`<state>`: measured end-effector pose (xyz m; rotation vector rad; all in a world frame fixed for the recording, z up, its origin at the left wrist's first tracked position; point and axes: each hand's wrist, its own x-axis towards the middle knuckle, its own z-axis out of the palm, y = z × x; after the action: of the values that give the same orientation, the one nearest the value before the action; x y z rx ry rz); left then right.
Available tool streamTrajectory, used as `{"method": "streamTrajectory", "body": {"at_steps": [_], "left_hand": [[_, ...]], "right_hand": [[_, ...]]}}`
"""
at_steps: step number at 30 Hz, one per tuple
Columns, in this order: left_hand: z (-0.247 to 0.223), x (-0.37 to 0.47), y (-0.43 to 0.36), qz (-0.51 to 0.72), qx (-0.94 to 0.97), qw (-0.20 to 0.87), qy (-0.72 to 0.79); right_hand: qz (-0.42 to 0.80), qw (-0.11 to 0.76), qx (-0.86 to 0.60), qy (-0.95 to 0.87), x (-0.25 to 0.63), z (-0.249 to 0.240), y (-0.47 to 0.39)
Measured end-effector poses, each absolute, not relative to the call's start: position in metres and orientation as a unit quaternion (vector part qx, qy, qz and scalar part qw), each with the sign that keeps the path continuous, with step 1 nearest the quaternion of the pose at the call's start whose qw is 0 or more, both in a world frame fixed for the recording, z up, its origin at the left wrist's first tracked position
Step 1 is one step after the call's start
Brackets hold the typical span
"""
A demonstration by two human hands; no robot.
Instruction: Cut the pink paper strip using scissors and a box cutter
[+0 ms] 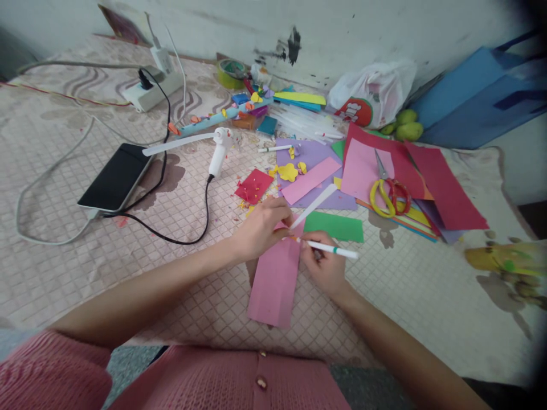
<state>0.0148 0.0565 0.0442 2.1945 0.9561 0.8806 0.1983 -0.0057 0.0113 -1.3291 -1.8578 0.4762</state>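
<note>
A long pink paper strip (276, 285) with faint crease lines lies on the table in front of me. My left hand (267, 228) is closed at its upper part, fingers pinched on the lower end of a white stick (316, 205) that looks like a glue stick. My right hand (325, 262) grips a white felt-tip pen (335, 249) with a green band; its orange tip end points left at the pink paper, near my left fingertips. Whether the tip touches the paper I cannot tell. Just beyond my right hand lies a green paper strip (337, 226).
A glue gun (219, 154) lies left with its cord, near a phone (117, 177) and power strip (151, 91). Scissors (390, 193) rest on coloured paper at right. Behind are purple paper (346, 201), glue sticks (303, 121), a plastic bag (380, 85) and green fruit (408, 125).
</note>
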Motion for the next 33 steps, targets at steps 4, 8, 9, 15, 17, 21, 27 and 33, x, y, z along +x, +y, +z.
{"method": "streamTrajectory", "body": {"at_steps": [4,8,9,15,17,21,27,33], "left_hand": [[0.044,0.015,0.057,0.322,0.829,0.293,0.352],[0.044,0.017,0.056,0.327,0.829,0.285,0.352],[0.044,0.017,0.056,0.327,0.830,0.285,0.351],[0.043,0.017,0.054,0.323,0.833,0.273,0.356],[0.042,0.017,0.053,0.325,0.836,0.266,0.353],[0.042,0.017,0.051,0.325,0.837,0.259,0.356],[0.045,0.017,0.049,0.320,0.833,0.250,0.376],[0.047,0.018,0.048,0.321,0.833,0.251,0.374]], "right_hand": [[0.278,0.424,-0.591,-0.628,0.207,0.026,0.013],[0.408,0.380,-0.566,-0.607,0.212,0.039,0.043],[0.435,0.370,-0.547,-0.612,0.213,0.041,0.050],[0.467,0.289,-0.488,-0.678,0.207,0.041,0.078],[0.475,0.266,-0.472,-0.694,0.205,0.038,0.083],[0.507,0.235,-0.437,-0.705,0.199,0.032,0.088],[0.513,0.198,-0.404,-0.732,0.194,0.032,0.092],[0.493,0.172,-0.389,-0.759,0.193,0.032,0.093]]}}
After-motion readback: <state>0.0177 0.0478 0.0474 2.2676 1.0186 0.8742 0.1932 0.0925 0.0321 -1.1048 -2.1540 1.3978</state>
